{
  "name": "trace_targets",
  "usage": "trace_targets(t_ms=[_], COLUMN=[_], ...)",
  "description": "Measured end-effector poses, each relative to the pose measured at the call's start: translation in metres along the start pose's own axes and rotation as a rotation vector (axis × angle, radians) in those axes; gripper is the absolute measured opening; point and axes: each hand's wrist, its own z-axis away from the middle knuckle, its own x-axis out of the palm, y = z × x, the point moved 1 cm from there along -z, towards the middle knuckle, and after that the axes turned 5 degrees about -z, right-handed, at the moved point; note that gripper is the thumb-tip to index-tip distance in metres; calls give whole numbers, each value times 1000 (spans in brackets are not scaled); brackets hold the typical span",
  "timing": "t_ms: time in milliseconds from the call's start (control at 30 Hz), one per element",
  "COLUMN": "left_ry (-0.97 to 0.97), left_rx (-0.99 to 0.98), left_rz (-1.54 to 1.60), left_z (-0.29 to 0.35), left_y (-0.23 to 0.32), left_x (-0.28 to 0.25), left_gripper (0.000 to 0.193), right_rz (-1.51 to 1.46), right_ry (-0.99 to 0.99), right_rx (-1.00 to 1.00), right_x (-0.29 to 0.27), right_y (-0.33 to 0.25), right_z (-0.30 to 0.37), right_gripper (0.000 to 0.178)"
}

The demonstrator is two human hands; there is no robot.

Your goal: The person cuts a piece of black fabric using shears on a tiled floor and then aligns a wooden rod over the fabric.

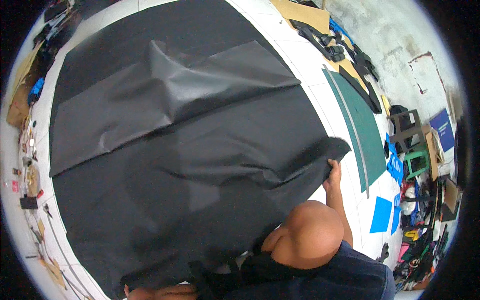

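Observation:
A large black sheet (215,165), smooth like vinyl or coated cloth, spreads over the floor. Its far part is folded back in a shinier, creased flap (125,100). At the sheet's right corner, which is lifted and curled, my right hand (334,172) is closed with the thumb over the edge. My left hand (131,291) is at the near left edge of the sheet, partly cut off by the picture's rim; its visible finger pinches the edge there. Wrinkles run across the sheet from the lifted corner. My bent knee (315,230) is between my arms.
White floor tiles (320,97) border the sheet. To the right lie a green cutting mat (362,130) with a long metal ruler (350,125), blue sheets (381,215) and a green stool (416,162). Scissors (47,211) and small scattered items line the left.

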Motion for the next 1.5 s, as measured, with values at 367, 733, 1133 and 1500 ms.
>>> trace_targets(t_ms=[367,733,1133,1500], left_ry=[-297,-61,128,-229], left_rx=[348,245,521,464], left_rz=[153,-96,-60,-295], left_z=[48,-72,-67,-142], left_y=[98,71,96,137], left_x=[70,84,93,107], left_gripper=[36,34,75,41], right_rz=[-121,-47,-12,128], right_ry=[74,-25,-77,-114], right_rx=[288,69,234,229], right_x=[-77,-18,-40,-14], right_y=[51,79,150,136], right_z=[-13,-39,-91,-86], right_gripper=[52,47,34,42])
